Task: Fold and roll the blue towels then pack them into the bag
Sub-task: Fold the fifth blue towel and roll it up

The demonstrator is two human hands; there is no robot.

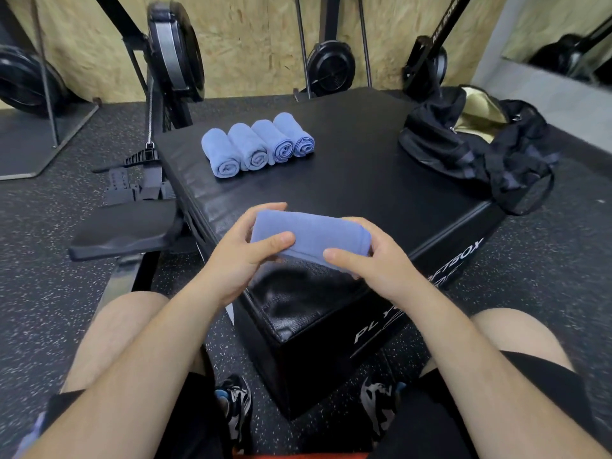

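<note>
The person wears black shorts and black-and-white sneakers with blue accents.

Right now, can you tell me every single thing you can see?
rolled towels: four, blue, side by side on the box's far left part
held towel: one, blue, over the box's near edge
bag: one, black with pale lining, open, on the box's far right corner
box: one, black, in front of the person
exercise machines: several, black, along the wooden wall
seat pad: one, black, left of the box
shoes: two, black, white and blue, on the speckled floor
left grip: one, holds the towel's left end
right grip: one, holds the towel's right end
</note>
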